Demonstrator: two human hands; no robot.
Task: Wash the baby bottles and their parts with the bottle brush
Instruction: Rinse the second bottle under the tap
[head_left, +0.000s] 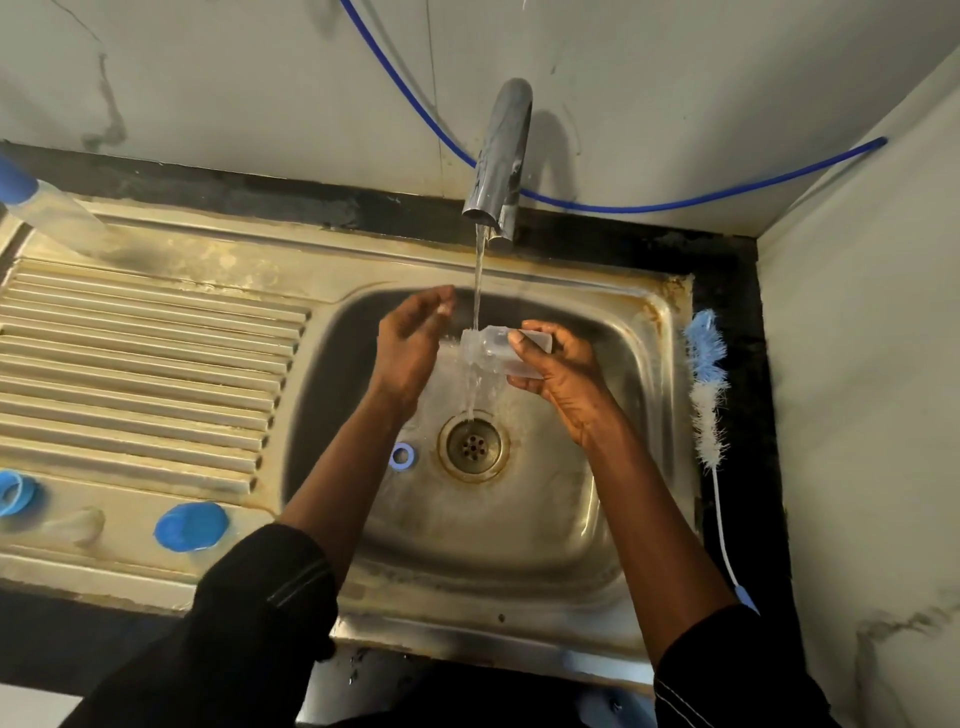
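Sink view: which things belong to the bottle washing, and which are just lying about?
Job: clear piece held by right hand under the tap; brush right of the sink; blue ring inside it; blue cap on the drainboard; bottle far left.
Lying about: blue hose along the wall.

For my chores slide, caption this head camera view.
Right hand holds a clear bottle part under the running tap; bottle brush lies beside the sink.

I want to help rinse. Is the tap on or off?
On. Water streams from the tap onto the clear part held in the right hand.
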